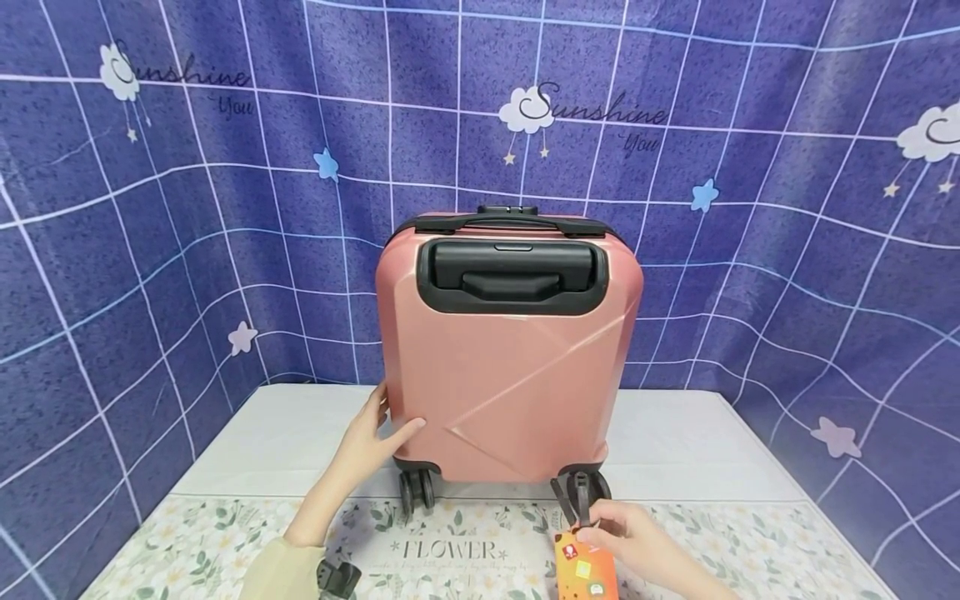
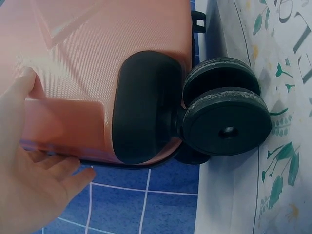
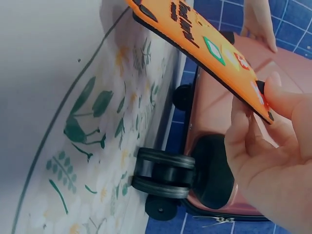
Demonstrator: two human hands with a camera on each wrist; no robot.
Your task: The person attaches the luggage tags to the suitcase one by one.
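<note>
A pink hard-shell suitcase [image 1: 517, 383] stands upright on its wheels, its black handles at the top. My left hand [image 1: 378, 429] holds its lower left side, thumb on the front face and fingers round the side edge. In the left wrist view the thumb [image 2: 24, 85] touches the shell, close to a black double wheel [image 2: 226, 119]. An orange luggage tag [image 1: 583, 567] with colourful patches hangs low before the right front wheel. My right hand [image 1: 637, 537] pinches its upper end, where a black strap [image 1: 582, 496] rises. In the right wrist view the tag [image 3: 209, 46] slants between thumb and fingers.
Under the suitcase lies a white surface with a floral mat [image 1: 450, 554] marked FLOWER at the front. Blue gridded cloth [image 1: 300, 208] with clouds and stars hangs behind and at both sides. A black band with a small device [image 1: 337, 577] sits on the left wrist.
</note>
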